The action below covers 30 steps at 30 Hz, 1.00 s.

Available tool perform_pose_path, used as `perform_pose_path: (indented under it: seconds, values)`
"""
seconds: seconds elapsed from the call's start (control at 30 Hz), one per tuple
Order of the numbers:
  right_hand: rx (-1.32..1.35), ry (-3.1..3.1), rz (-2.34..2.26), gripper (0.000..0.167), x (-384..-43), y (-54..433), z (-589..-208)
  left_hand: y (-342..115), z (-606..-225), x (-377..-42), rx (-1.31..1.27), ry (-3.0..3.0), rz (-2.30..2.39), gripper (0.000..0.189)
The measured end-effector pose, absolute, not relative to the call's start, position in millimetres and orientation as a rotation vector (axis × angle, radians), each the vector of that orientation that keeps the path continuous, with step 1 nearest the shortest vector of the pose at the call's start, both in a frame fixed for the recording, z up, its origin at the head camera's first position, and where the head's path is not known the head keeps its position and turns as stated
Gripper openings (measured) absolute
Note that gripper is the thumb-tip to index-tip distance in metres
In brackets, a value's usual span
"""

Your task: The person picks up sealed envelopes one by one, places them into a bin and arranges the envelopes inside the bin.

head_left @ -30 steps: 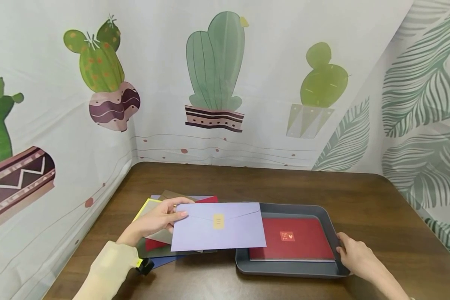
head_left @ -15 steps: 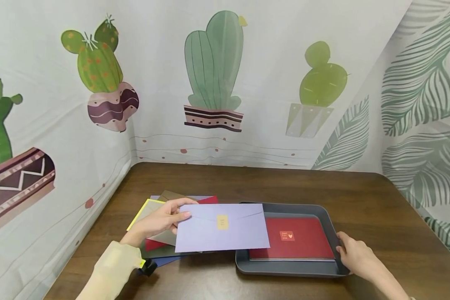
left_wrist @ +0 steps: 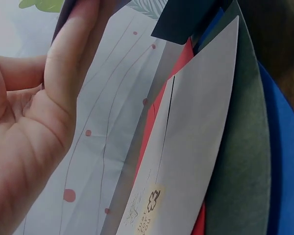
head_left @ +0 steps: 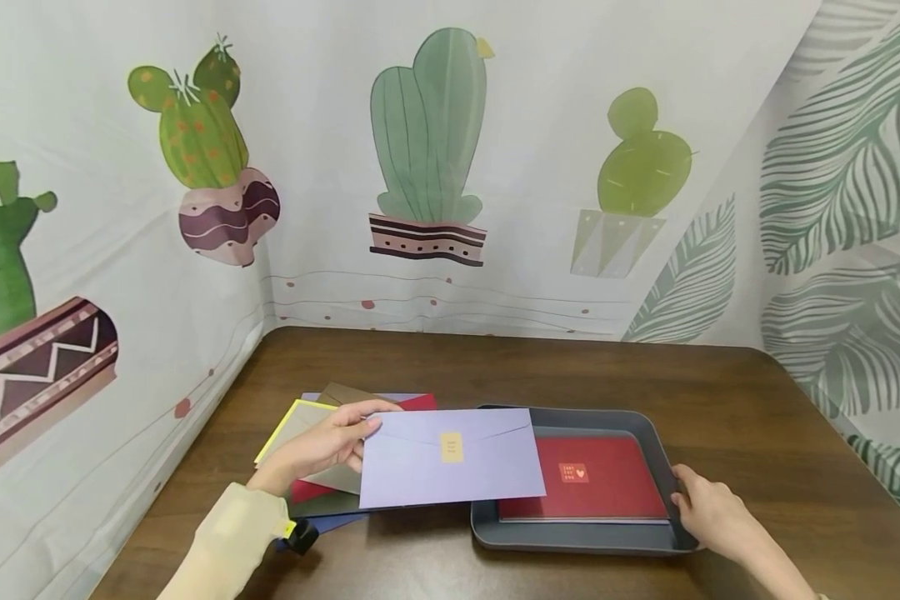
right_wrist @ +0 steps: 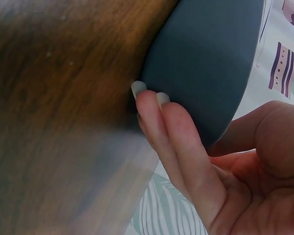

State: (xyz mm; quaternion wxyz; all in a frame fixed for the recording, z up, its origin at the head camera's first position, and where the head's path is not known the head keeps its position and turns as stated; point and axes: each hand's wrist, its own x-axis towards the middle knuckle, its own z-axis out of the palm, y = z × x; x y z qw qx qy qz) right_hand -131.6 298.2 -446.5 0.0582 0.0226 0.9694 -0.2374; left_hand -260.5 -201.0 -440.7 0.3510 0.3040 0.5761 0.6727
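Observation:
A lavender envelope point(head_left: 450, 479) with a pale gold sticker is pinched at its upper left corner between the thumb and fingers of my left hand point(head_left: 330, 442). Its flap side faces me, and its right end overlaps the left side of the dark grey tray point(head_left: 585, 537) in the head view. Inside the tray lies a dark red envelope point(head_left: 607, 475) with a heart sticker. My right hand point(head_left: 720, 512) grips the tray's right rim; in the right wrist view the fingers point(right_wrist: 181, 132) press the outer wall point(right_wrist: 206, 63), thumb on the inner side.
Left of the tray is a loose pile of envelopes, partly hidden by my left hand and the held one: a pale grey one point(left_wrist: 196, 112), a dark green one point(left_wrist: 240, 166), a blue one point(left_wrist: 284, 161) and several others. A printed cloth point(head_left: 540, 167) hangs behind the brown table point(head_left: 540, 367).
My left hand has carried the lavender envelope a little to the right, so it covers more of the tray's left side. The right hand and the tray have stayed put.

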Motion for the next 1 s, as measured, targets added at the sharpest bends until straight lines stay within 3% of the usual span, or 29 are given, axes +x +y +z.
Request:
perform_pose_path:
  seconds: [1.0]
  values:
    - [0.053,2.96,-0.706,0.032,-132,302,-446,-170,-443,-263,0.76,1.433,1.664,0.042]
